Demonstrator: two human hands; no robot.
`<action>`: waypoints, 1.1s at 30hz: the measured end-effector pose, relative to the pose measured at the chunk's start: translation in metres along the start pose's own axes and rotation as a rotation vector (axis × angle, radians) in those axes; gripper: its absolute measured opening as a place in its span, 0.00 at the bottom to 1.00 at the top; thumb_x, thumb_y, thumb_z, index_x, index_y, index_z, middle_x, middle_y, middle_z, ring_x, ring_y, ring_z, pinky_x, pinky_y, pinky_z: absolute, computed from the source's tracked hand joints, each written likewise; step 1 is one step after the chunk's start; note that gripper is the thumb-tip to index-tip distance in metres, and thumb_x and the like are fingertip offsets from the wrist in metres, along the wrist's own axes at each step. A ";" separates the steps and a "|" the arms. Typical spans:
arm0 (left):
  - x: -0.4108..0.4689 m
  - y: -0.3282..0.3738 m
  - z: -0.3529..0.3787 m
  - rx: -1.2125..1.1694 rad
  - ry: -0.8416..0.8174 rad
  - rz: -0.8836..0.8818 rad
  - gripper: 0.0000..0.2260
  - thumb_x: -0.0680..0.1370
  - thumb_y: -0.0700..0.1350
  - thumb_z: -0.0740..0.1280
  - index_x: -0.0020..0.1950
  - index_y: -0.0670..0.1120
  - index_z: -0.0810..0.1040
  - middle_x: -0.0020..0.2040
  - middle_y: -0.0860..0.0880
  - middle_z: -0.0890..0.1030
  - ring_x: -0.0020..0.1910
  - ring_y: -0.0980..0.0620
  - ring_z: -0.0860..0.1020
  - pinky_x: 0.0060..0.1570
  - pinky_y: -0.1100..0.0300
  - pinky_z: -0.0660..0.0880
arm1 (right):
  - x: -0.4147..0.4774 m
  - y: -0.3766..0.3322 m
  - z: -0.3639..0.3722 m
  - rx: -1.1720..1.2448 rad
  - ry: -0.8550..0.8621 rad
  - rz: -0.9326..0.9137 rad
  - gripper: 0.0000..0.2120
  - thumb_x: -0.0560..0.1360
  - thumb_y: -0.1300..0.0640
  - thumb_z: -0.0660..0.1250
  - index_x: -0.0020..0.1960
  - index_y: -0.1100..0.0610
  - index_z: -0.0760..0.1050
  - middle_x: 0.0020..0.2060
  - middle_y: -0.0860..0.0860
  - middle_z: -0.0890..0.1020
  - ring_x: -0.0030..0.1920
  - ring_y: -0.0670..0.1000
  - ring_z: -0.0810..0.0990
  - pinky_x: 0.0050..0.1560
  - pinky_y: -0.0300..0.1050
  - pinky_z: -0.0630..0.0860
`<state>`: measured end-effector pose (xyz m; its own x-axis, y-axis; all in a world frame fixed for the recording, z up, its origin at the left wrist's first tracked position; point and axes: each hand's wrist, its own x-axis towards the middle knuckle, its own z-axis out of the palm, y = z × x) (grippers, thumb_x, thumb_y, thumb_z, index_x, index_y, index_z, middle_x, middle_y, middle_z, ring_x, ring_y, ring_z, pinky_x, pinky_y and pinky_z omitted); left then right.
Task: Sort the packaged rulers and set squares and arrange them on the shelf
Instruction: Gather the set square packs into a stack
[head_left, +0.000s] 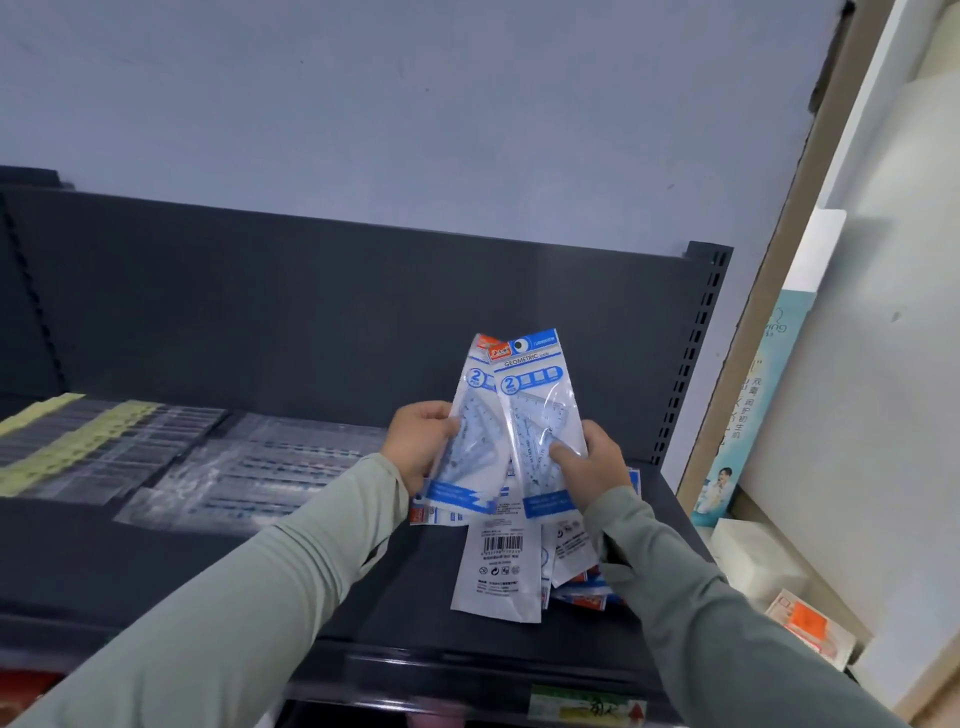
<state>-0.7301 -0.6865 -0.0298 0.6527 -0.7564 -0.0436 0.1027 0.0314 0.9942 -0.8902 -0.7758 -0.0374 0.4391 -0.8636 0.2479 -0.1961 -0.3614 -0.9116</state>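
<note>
I hold two blue-and-white set square packs upright over the right part of the dark shelf (208, 561). My left hand (421, 441) grips the rear pack (470, 415) at its left edge. My right hand (587, 462) pinches the front pack (535, 410) at its right edge, thumb on its face. Below my hands lies a loose pile of set square packs (498, 571), some face down with the barcode showing. Flat rows of packaged rulers (249, 467) cover the shelf's middle, and yellow-headed ruler packs (78, 441) lie at the left.
The shelf's dark back panel (311, 291) rises behind, with a slotted upright post (691, 353) at its right end. Right of the shelf stand a teal printed box (748, 410) and white and orange cartons (800, 623). A price label (587, 706) sits on the shelf's front rail.
</note>
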 end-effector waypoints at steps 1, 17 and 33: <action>-0.001 0.000 0.002 -0.017 -0.004 -0.001 0.11 0.80 0.34 0.60 0.40 0.42 0.77 0.39 0.45 0.81 0.34 0.51 0.81 0.36 0.56 0.80 | -0.001 -0.002 0.002 0.027 0.000 0.001 0.01 0.77 0.63 0.62 0.48 0.60 0.72 0.37 0.49 0.75 0.37 0.49 0.73 0.35 0.38 0.70; -0.012 -0.007 0.014 -0.099 -0.282 -0.034 0.10 0.80 0.31 0.59 0.47 0.40 0.79 0.44 0.43 0.83 0.41 0.48 0.81 0.44 0.54 0.81 | 0.000 0.005 0.001 0.022 0.009 0.100 0.06 0.76 0.59 0.67 0.49 0.62 0.76 0.42 0.55 0.79 0.42 0.54 0.77 0.43 0.46 0.75; 0.000 -0.037 0.018 1.303 -0.498 0.138 0.40 0.66 0.56 0.77 0.74 0.54 0.61 0.67 0.48 0.63 0.69 0.46 0.60 0.70 0.47 0.62 | 0.001 0.019 -0.018 -0.065 0.184 0.130 0.03 0.77 0.59 0.64 0.47 0.59 0.71 0.44 0.54 0.76 0.43 0.53 0.74 0.44 0.42 0.67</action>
<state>-0.7469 -0.6995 -0.0653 0.2405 -0.9550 -0.1735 -0.8804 -0.2899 0.3753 -0.9088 -0.7900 -0.0483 0.2410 -0.9516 0.1910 -0.2988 -0.2600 -0.9182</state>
